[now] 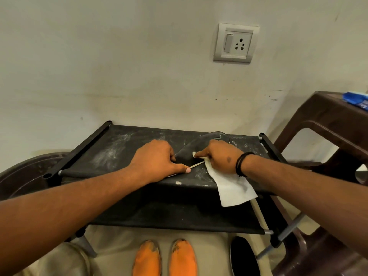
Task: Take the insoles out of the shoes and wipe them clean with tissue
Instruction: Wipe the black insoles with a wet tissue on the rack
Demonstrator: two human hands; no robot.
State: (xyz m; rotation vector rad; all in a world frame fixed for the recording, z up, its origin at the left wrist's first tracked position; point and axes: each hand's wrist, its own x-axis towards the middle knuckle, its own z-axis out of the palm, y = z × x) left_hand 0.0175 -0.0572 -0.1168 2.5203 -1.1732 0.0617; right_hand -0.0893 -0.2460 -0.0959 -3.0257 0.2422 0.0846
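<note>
A dark grey insole lies on the top shelf of a black fabric shoe rack, its heel end curling up toward the wall. My left hand grips the insole's near end, with the thumb along its pale edge. My right hand pinches a white tissue and presses it onto the insole with the index finger. The rest of the tissue hangs over the shelf's front edge. A pair of orange shoes stands on the floor below, beside a black shoe.
A brown plastic stool stands at the right with a blue packet on it. A dark round tub sits at the left. The wall behind carries a switch and socket plate. The rack's lower shelf is dusty.
</note>
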